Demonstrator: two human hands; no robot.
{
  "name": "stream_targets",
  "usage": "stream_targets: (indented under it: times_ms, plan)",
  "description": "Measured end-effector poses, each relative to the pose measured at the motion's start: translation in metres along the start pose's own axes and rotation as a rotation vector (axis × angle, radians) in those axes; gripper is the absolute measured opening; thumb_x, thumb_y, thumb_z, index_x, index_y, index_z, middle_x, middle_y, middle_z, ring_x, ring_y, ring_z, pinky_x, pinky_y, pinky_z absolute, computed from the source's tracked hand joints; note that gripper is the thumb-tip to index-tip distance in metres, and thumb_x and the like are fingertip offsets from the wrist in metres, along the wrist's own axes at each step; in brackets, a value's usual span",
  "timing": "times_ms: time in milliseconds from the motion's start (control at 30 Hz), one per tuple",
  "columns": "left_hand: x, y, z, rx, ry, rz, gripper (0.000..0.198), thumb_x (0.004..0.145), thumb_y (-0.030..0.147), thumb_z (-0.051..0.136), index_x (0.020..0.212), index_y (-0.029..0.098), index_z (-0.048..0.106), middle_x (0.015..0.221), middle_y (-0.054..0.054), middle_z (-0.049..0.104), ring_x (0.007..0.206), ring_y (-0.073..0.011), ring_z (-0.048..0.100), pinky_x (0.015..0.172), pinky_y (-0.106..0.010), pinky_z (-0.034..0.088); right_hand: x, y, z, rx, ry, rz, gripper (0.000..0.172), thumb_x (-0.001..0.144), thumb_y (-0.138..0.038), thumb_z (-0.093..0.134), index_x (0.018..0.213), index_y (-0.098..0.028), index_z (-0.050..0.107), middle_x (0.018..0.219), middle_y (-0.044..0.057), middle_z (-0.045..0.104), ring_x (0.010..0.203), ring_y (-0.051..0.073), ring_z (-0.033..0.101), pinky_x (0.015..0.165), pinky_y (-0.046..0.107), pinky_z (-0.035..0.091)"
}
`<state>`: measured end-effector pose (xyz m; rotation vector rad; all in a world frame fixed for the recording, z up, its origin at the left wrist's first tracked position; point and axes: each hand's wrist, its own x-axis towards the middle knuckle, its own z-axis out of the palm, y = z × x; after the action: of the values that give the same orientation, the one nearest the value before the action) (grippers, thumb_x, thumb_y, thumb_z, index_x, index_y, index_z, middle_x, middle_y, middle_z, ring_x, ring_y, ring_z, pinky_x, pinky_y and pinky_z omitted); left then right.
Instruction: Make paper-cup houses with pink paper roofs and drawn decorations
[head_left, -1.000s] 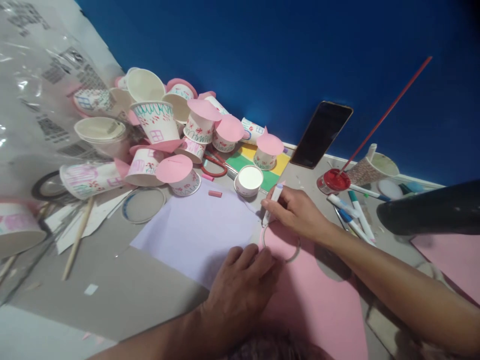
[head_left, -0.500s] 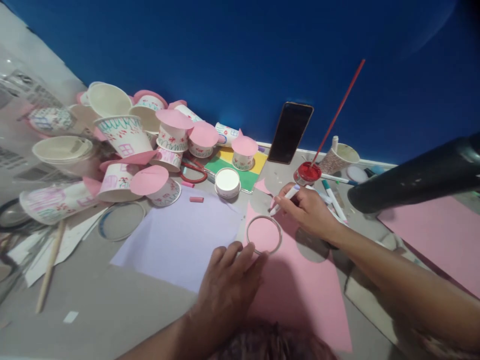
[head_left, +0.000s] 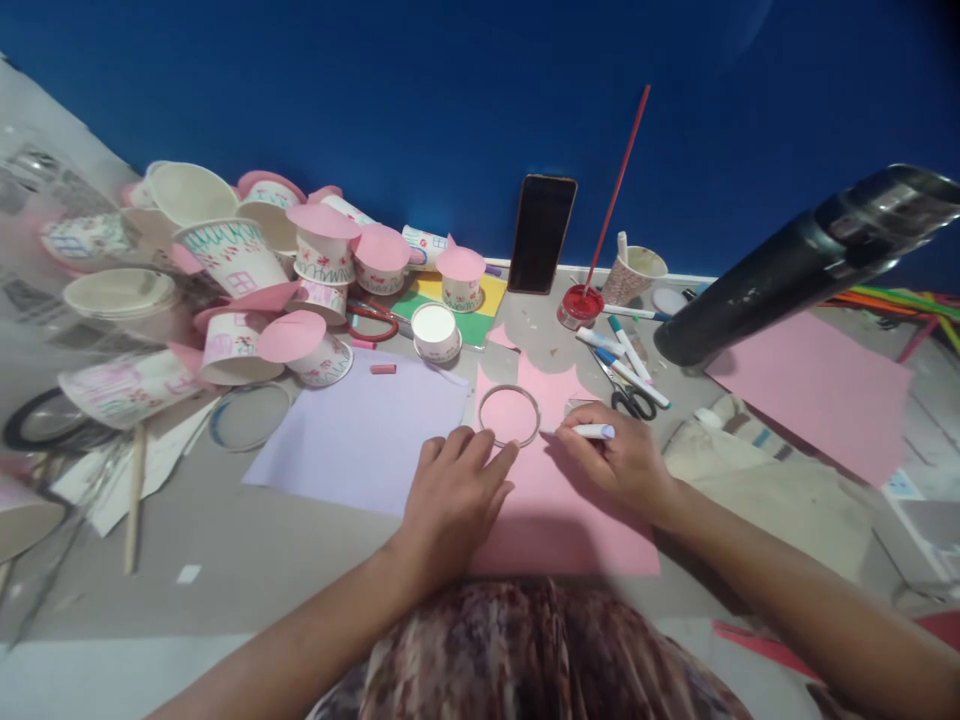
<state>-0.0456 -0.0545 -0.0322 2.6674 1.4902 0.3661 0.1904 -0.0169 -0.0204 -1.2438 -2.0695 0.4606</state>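
Note:
A thin ring (head_left: pixel 539 414) lies flat on a pink sheet (head_left: pixel 570 535) whose far edge has curved cut-outs. My left hand (head_left: pixel 457 495) rests with its fingers apart, its fingertips touching the near rim of the ring. In my right hand (head_left: pixel 619 460) is a white marker (head_left: pixel 594 431), pinched with its tip at the ring's right side. A lilac sheet (head_left: pixel 352 440) lies left of the pink one, with a small pink marker cap (head_left: pixel 383 369) on it.
Decorated paper cups (head_left: pixel 238 262) crowd the back left. A phone (head_left: pixel 542 235) leans on the blue wall. Right of it are a red pot (head_left: pixel 580 307) with a stick, scissors (head_left: pixel 636 402), markers, and a dark bottle (head_left: pixel 739 290). Another ring (head_left: pixel 250 417) lies left.
My right hand has moved the marker from the ring's upper right down to its right side. The view has shifted, showing more of the table's right. My left hand stays at the ring.

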Motion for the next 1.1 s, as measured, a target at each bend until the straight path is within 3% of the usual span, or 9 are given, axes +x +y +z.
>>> stream_targets:
  times_ms: [267, 467, 800, 933, 1100]
  plan:
    - [-0.002, 0.003, -0.001, -0.013, -0.035, -0.008, 0.04, 0.099, 0.027, 0.065, 0.139, 0.023, 0.061, 0.129, -0.011, 0.069, 0.119, -0.0309, 0.059, 0.089, -0.046, 0.041, -0.017, -0.001, 0.009, -0.061, -0.011, -0.224, 0.016, 0.103, -0.029, 0.059, 0.092, -0.021, 0.068, 0.077, 0.005, 0.075, 0.069, 0.019, 0.065, 0.069, 0.032, 0.05]
    - [-0.004, 0.003, 0.002, -0.024, -0.009, -0.022, 0.068, 0.099, 0.028, 0.064, 0.16, 0.015, 0.036, 0.128, -0.012, 0.07, 0.119, -0.0309, 0.059, 0.09, -0.046, 0.039, -0.019, -0.004, 0.013, -0.029, -0.04, -0.33, 0.01, 0.103, -0.027, 0.061, 0.096, -0.02, 0.067, 0.083, 0.006, 0.077, 0.074, 0.019, 0.067, 0.074, 0.032, 0.052]
    - [-0.005, 0.002, 0.004, -0.089, 0.027, -0.054, 0.084, 0.101, 0.027, 0.061, 0.167, 0.015, 0.01, 0.128, -0.012, 0.071, 0.12, -0.0306, 0.061, 0.094, -0.046, 0.036, -0.005, -0.018, 0.024, -0.1, -0.108, -0.492, 0.018, 0.104, -0.024, 0.058, 0.088, -0.019, 0.066, 0.076, 0.004, 0.074, 0.068, 0.017, 0.063, 0.066, 0.029, 0.05]
    - [-0.006, 0.001, 0.004, -0.102, 0.023, -0.071, 0.078, 0.1, 0.027, 0.061, 0.164, 0.014, 0.018, 0.13, -0.013, 0.071, 0.121, -0.0305, 0.061, 0.095, -0.047, 0.037, 0.002, -0.019, 0.019, -0.044, -0.112, -0.509, 0.019, 0.104, -0.027, 0.06, 0.088, -0.019, 0.068, 0.075, 0.004, 0.076, 0.066, 0.017, 0.066, 0.065, 0.029, 0.051]
    - [-0.003, 0.003, -0.003, -0.047, -0.052, -0.039, 0.05, 0.1, 0.035, 0.065, 0.146, 0.022, 0.051, 0.129, -0.011, 0.071, 0.125, -0.0302, 0.059, 0.098, -0.048, 0.036, 0.007, -0.012, -0.019, 0.016, 0.019, -0.327, 0.011, 0.099, -0.026, 0.068, 0.09, -0.022, 0.071, 0.075, 0.003, 0.078, 0.065, 0.016, 0.071, 0.065, 0.028, 0.053]
